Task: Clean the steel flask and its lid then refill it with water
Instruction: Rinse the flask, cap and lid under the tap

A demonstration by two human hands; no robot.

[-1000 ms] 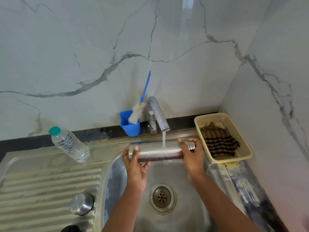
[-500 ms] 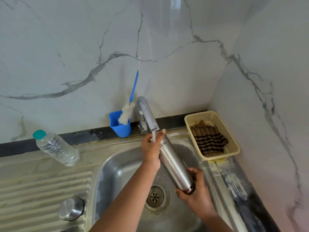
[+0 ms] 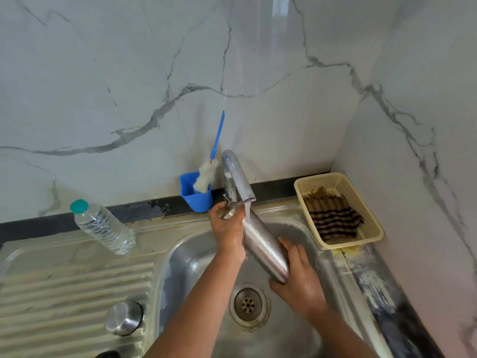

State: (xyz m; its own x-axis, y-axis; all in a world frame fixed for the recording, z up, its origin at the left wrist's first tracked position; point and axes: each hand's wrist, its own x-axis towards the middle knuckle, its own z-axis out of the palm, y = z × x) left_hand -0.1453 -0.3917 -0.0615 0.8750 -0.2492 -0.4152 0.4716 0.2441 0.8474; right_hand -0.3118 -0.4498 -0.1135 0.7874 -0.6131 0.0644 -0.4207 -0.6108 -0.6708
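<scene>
One lid (image 3: pixel 124 318) stands on the ribbed drainboard at the near left edge of the sink (image 3: pixel 196 249), apart from both hands. One steel flask (image 3: pixel 260 244) is held tilted over the basin, above the drain (image 3: pixel 248 304). The right hand (image 3: pixel 299 277) grasps the flask's lower, nearer end, fingers curled around it. The left hand (image 3: pixel 228 228) grasps the upper, farther end, which sits directly under the tap (image 3: pixel 238 177); a water stream falls onto the flask there. One clear water bottle (image 3: pixel 103 227) stands at the sink's far left edge. One blue cup (image 3: pixel 196 196) holding one bottle brush (image 3: pixel 209 169) stands against the back wall. One basket (image 3: pixel 371 228) containing one striped cloth (image 3: pixel 333 220) occupies the far right corner.
</scene>
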